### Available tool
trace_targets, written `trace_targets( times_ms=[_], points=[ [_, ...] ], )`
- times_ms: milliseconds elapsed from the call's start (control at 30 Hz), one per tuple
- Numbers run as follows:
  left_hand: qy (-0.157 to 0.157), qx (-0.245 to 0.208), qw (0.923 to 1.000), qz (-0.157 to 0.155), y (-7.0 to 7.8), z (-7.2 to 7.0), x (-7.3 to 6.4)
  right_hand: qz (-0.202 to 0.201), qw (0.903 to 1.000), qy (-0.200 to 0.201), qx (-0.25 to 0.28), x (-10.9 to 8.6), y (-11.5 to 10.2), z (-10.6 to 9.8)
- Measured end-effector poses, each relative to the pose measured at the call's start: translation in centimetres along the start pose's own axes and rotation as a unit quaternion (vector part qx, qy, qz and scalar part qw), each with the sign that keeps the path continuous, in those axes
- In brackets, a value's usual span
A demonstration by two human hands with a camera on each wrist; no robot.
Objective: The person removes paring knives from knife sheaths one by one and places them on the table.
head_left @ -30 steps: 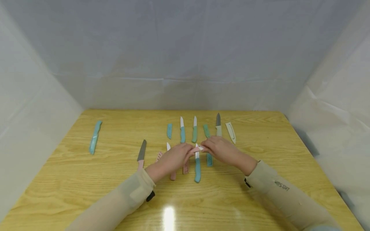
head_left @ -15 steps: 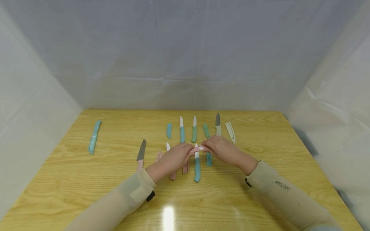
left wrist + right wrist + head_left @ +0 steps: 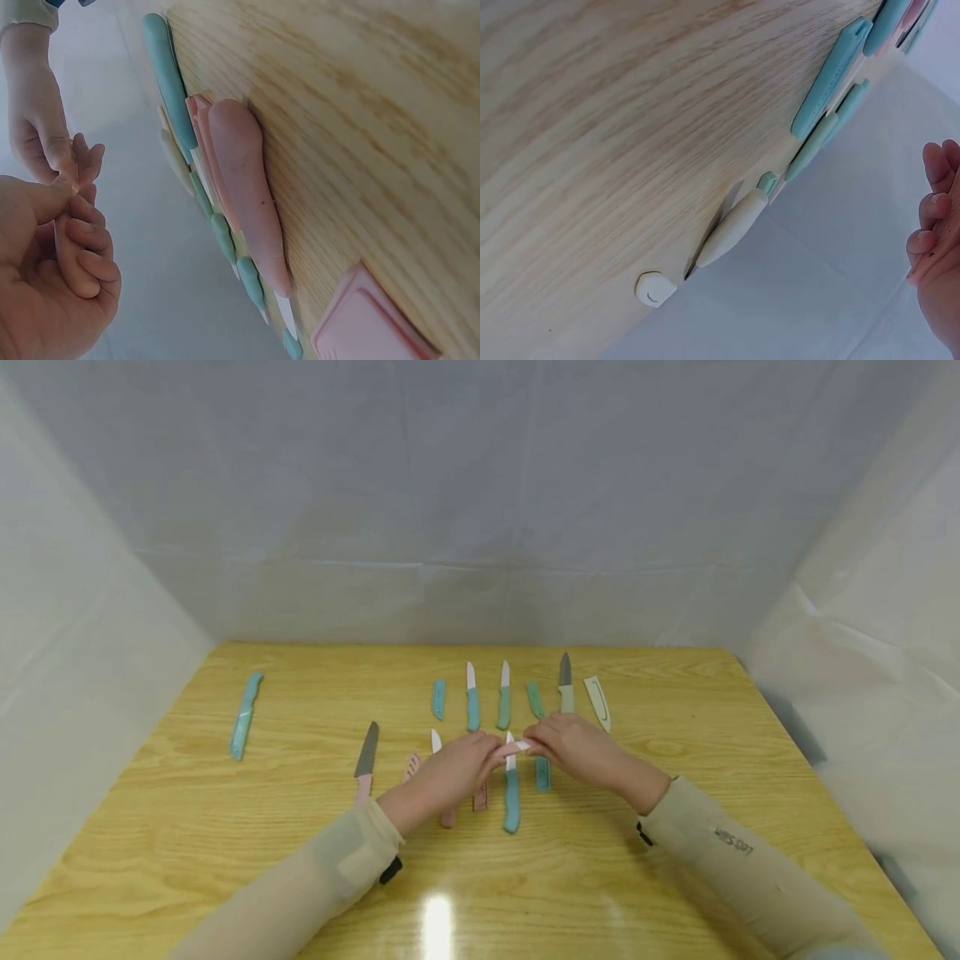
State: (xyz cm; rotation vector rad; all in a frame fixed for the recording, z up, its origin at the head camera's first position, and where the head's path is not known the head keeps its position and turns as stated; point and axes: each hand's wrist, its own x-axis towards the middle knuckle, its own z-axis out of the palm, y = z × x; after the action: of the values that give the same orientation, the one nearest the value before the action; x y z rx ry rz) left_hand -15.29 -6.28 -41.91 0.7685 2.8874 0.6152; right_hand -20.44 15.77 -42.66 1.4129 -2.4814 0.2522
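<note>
Above the table, both hands meet at a small pink-handled knife point(image 3: 512, 748), its white part showing between them. My left hand point(image 3: 453, 768) curls round the pink end. My right hand point(image 3: 581, 747) pinches the white end; its fingertips hide whatever lies beyond. Below them is a blue-handled knife point(image 3: 512, 802) with a white blade, and a blue sheath point(image 3: 543, 774) to its right. Under my left hand lie a pink knife point(image 3: 247, 180), partly covered in the head view, a pink sheath point(image 3: 482, 796) and another pink sheath point(image 3: 367, 315).
A larger pink-handled knife point(image 3: 367, 752) points away on the left. Farther left lies a sheathed blue knife point(image 3: 246, 717). The back row has a blue sheath point(image 3: 438, 700), blue knife point(image 3: 473, 706), green knife point(image 3: 505, 702), green sheath point(image 3: 535, 700), cream-handled knife point(image 3: 566, 681) and cream sheath point(image 3: 599, 703).
</note>
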Motion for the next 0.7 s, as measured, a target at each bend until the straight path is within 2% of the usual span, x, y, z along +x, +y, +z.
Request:
trace_targets(
  times_ms=[700],
  points=[
    [-0.003, -0.006, 0.9999, -0.009, 0.25, 0.08, -0.05, -0.01, 0.9999, -0.003, 0.002, -0.36, 0.15, -0.05]
  ],
)
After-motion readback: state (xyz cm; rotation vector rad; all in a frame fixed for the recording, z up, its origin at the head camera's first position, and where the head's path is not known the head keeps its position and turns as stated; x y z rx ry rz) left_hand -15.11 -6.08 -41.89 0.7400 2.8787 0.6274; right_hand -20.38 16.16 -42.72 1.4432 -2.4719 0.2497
